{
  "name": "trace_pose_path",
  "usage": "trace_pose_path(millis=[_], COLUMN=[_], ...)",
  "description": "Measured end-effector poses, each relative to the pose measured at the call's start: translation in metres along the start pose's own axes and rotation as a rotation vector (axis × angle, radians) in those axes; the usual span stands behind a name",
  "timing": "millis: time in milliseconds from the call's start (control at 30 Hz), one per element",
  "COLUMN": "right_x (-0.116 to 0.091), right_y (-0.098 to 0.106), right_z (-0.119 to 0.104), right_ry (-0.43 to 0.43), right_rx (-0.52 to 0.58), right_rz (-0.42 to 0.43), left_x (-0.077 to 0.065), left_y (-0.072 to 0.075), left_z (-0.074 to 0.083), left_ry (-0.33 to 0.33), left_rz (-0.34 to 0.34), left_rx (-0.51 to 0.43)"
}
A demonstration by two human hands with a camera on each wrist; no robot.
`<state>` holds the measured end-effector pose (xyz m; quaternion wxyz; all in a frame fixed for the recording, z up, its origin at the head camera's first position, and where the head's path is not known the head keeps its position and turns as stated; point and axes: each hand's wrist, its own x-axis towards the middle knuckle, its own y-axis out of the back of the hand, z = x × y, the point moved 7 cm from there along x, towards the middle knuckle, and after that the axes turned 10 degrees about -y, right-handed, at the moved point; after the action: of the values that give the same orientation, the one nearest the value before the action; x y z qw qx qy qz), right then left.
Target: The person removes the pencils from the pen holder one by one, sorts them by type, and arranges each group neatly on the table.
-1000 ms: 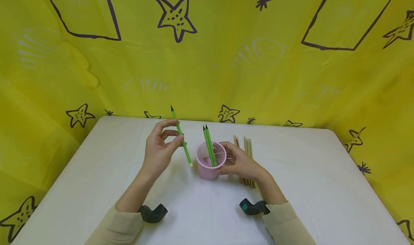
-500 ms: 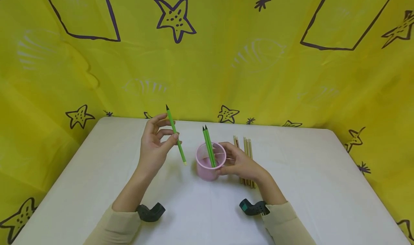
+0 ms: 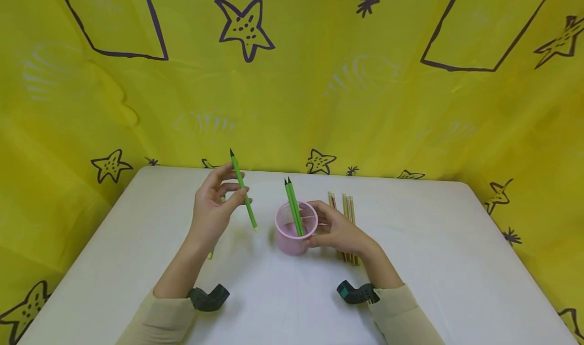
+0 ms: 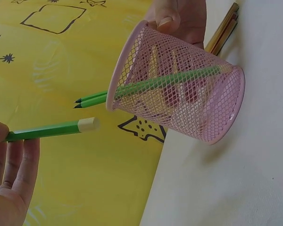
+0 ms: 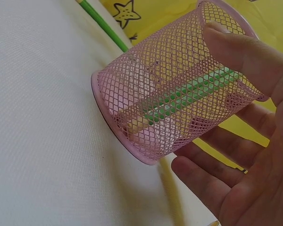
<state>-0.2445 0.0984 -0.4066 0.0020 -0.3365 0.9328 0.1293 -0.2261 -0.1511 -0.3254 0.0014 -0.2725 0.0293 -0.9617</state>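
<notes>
My left hand (image 3: 212,205) pinches a green pencil (image 3: 244,193) between thumb and fingers, black point up and pale end down. It hangs to the left of a pink mesh pencil cup (image 3: 288,244), apart from it. My right hand (image 3: 339,228) grips the cup from the right, with the thumb (image 5: 228,44) on its near side. Two green pencils (image 4: 146,85) lean together inside, points sticking out above the rim. Whether the cup's base touches the table cannot be told. Another green pencil (image 3: 210,255) lies on the table, mostly hidden behind my left hand and forearm.
Several gold sticks (image 3: 349,208) lie on the white table (image 3: 433,243) just beyond and to the right of my right hand, which partly covers them. A yellow cloth (image 3: 283,107) with starfish drawings hangs behind the table.
My left hand has moved to the left with its green pencil, away from the cup. Part of the lying pencil has come into sight behind it. The right hand stays on the cup.
</notes>
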Motion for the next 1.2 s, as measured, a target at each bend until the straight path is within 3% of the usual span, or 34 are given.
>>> trace_pose_path(millis=[233,633,900,1200], right_x=[0.0,0.0,0.0,0.0], right_y=[-0.001,-0.001,-0.001,0.0], right_z=[-0.001,-0.001,-0.001,0.0], right_ry=[-0.012,-0.009,-0.006,-0.014], right_rx=[0.001,0.002,0.001,-0.008], right_rz=[0.003,-0.001,0.003,0.009], left_x=[0.002,0.007,0.008,0.008], left_y=[0.007,0.036,0.057,0.068], left_z=[-0.003,-0.007,-0.014,-0.023], left_ry=[0.052,0.161,0.231,0.285], left_rz=[-0.026,-0.049,-0.069,-0.13], left_rx=[0.02,0.114,0.255,0.382])
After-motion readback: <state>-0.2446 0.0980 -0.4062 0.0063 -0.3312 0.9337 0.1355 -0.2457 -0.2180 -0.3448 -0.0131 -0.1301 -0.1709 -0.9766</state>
